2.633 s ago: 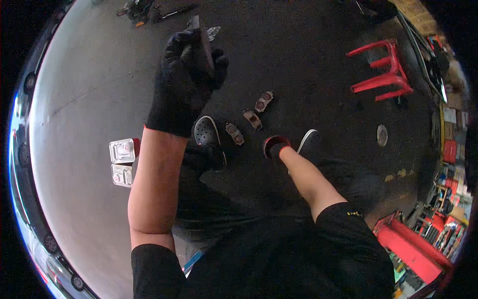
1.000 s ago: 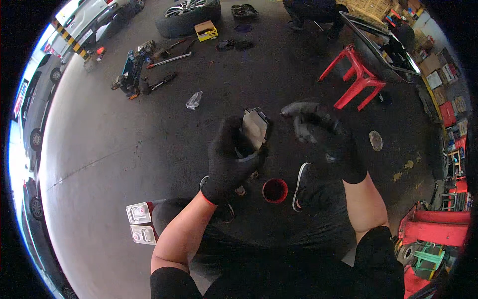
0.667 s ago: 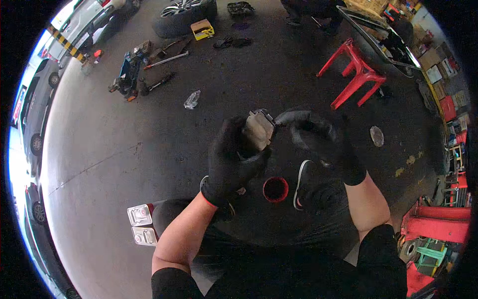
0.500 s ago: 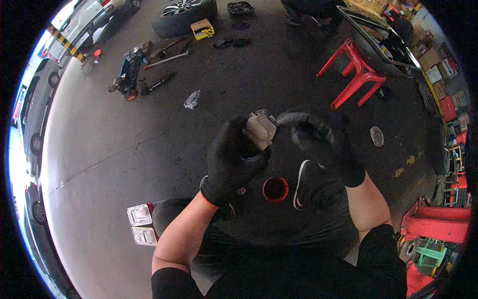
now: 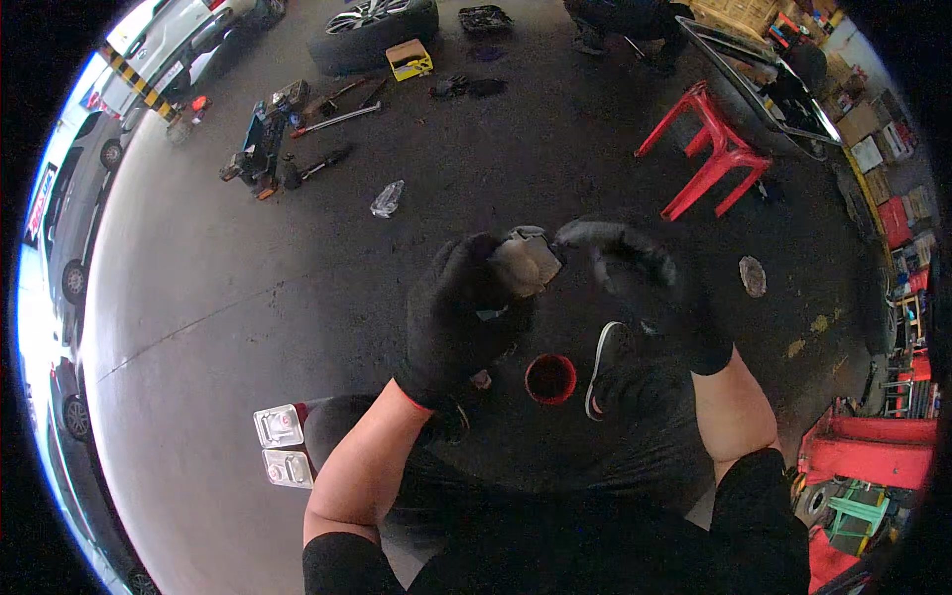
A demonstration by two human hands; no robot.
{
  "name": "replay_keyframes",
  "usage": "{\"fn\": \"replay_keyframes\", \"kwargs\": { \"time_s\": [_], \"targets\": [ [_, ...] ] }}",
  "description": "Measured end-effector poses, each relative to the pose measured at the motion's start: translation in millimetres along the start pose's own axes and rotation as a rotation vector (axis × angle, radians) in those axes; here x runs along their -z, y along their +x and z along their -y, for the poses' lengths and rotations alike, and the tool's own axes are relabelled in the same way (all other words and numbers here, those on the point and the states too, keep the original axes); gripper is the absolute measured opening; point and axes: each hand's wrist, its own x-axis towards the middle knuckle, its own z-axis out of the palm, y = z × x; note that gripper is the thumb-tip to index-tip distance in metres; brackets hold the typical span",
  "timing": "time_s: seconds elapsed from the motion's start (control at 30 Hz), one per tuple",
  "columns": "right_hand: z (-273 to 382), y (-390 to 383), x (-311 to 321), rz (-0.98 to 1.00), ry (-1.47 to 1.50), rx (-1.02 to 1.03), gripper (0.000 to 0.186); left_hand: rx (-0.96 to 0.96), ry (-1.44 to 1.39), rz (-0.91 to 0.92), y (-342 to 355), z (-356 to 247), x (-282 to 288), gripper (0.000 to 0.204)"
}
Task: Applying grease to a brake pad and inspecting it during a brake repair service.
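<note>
As the left hand [image 5: 464, 297] is gripping the pad [image 5: 532, 264] one-sidedly, the right hand [image 5: 647, 280], its fingers' hold unclear, could soon be dislodging it.

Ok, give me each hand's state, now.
Left hand: closed, holding a brake pad.
Right hand: half-curled; whether it holds anything cannot be told.

Left hand [image 5: 464, 307]: black-gloved, grip closed on a flat grey pad [image 5: 531, 264]
Right hand [image 5: 640, 273]: black-gloved, fingers curled, at the pad's 3 o'clock; contact unclear
Red tub [image 5: 572, 382]: on the floor [image 5: 476, 178], pad's 6 o'clock
Pale packs [image 5: 279, 426]: two, 8 o'clock
Clear plastic [image 5: 387, 199]: 10 o'clock
Wheel [image 5: 342, 50]: 11 o'clock, near a yellow box [image 5: 412, 67]
Red stool [image 5: 724, 139]: 2 o'clock
</note>
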Motion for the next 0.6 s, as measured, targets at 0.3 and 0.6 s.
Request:
{"fn": "replay_keyframes", "kwargs": {
  "time_s": [0.3,0.6],
  "targets": [
    [19.4,1.4,-3.6,0.030,0.051,-0.045,0.032,-0.109,0.000,-0.021,-1.3,15.5,-3.5,0.054],
    [7.8,9.5,-3.1,0.003,-0.100,0.051,0.032,-0.106,-0.019,-0.010,-0.7,14.7,-1.1,0.052]
  ]
}}
